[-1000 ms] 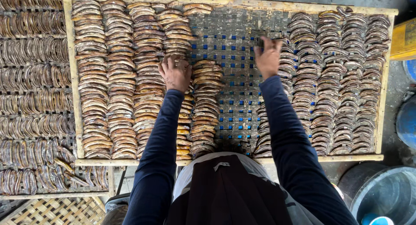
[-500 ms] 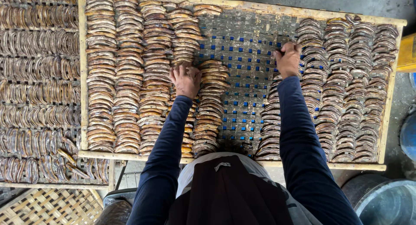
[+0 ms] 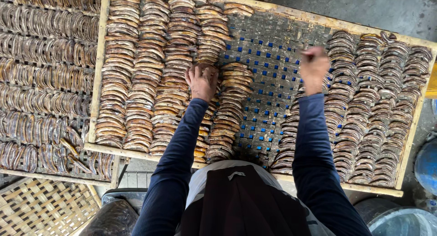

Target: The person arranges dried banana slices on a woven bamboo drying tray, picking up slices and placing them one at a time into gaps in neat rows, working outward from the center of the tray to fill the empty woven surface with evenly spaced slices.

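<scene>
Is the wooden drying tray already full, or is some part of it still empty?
Partly empty. The tray has rows of brown slices on both sides, but bare mesh shows in the middle.

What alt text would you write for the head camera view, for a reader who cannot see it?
Seen from above, a person in dark blue sleeves presses the left hand on rows of brown curved slices laid on a wood-framed woven tray, while the raised right hand pinches something small. A bare strip runs down the tray's middle; another filled tray lies alongside.
</scene>
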A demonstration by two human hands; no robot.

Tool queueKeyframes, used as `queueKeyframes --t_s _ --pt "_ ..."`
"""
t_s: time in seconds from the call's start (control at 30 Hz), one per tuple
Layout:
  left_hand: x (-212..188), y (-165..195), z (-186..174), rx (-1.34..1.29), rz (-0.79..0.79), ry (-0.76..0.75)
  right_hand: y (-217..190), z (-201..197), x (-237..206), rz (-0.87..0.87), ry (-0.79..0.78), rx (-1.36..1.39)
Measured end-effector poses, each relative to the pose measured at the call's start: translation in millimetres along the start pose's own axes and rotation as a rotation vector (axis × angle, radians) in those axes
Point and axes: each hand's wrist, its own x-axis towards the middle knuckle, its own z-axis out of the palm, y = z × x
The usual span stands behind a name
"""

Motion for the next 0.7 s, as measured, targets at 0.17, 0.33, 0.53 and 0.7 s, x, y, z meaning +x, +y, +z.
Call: queueKeyframes --t_s 0.17,0.33,0.53,0.7 --pt "5 9 8 -0.08 -0.066 0.062 -108 64 -23 -0.029 -0.553 0.651" --pt "15 5 8 0.028 -0.099 0.094 -150 109 -24 -0.162 -0.572 0.602" --pt "30 14 13 0.055 0.112 0.086 -138 113 -14 -0.2 -0.587 0.356" --pt "48 20 14 0.001 0.129 0.004 -135 109 -10 -0.176 -0.671 0.277"
